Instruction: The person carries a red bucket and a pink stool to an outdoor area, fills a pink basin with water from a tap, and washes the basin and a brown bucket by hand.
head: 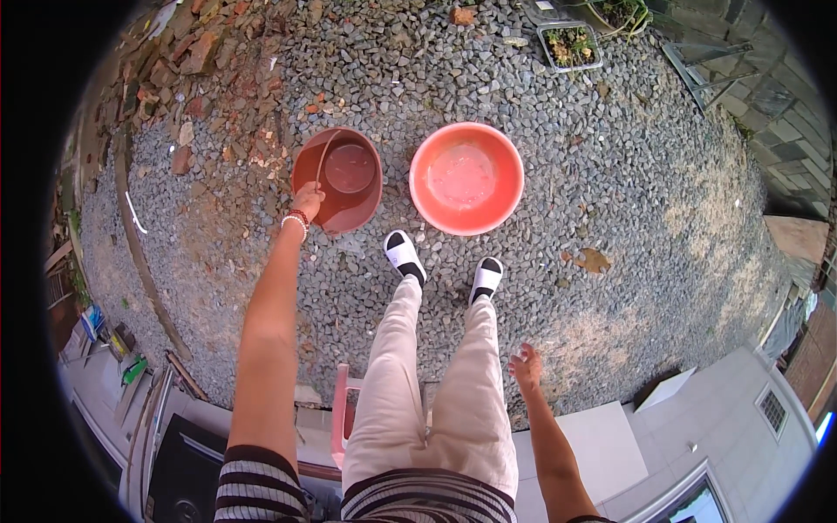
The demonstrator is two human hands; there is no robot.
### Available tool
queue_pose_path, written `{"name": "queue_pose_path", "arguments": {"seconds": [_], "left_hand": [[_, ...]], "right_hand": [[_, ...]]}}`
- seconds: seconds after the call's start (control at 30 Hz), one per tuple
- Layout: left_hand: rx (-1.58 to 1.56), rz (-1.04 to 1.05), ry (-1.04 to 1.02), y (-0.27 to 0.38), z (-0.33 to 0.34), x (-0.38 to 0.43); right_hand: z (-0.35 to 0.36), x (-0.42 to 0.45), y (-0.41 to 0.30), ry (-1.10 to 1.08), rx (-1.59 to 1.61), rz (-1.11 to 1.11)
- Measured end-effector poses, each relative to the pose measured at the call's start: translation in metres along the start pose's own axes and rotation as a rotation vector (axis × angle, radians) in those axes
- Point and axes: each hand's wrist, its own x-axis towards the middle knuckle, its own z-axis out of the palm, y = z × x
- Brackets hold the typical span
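Observation:
My left hand point(308, 199) grips the thin curved handle point(324, 157) of a brown-red plastic bucket point(346, 210). I look down into the bucket, and its round bottom shows no object in it. Sunlight and shadow split its inner wall. A little to its right, a salmon-pink plastic basin point(509, 186) sits on the gravel point(562, 216), with pale shiny patches on its bottom. My right hand point(526, 367) hangs beside my right leg, fingers loosely bent and apart, touching nothing.
Broken bricks point(201, 53) lie in a heap at upper left. A planter box point(569, 47) and a metal frame point(703, 75) stand at upper right. Behind my legs are a pink plastic stool point(340, 418) and a tiled ledge point(582, 451). My slippered feet stand just below bucket and basin.

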Motion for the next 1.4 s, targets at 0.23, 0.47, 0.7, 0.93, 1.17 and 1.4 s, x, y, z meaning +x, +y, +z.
{"name": "queue_pose_path", "arguments": {"seconds": [0.23, 0.47, 0.7, 0.93, 1.17, 1.4], "left_hand": [[0.429, 0.103, -0.103, 0.080, 0.042, -0.081], [0.452, -0.104, -0.004, -0.004, 0.039, -0.217], [-1.152, -0.684, 0.097, -0.227, 0.048, -0.457], [-1.065, -0.794, 0.208, -0.202, 0.243, -0.654], [-1.740, -0.874, 0.273, -0.124, 0.418, -0.756], [-1.887, -0.889, 0.616, -0.048, 0.553, -0.817]], "right_hand": [[-0.007, 0.005, 0.002, 0.017, -0.156, -0.145], [-0.072, 0.037, 0.046, 0.009, -0.242, -0.331], [-0.140, 0.046, -0.022, -0.270, -0.148, -0.090], [-0.220, 0.082, -0.143, -0.444, -0.595, -0.167], [-0.183, 0.088, -0.262, -0.265, -1.009, -0.191], [-0.066, 0.000, -0.268, -0.585, -1.378, -0.617]]}}
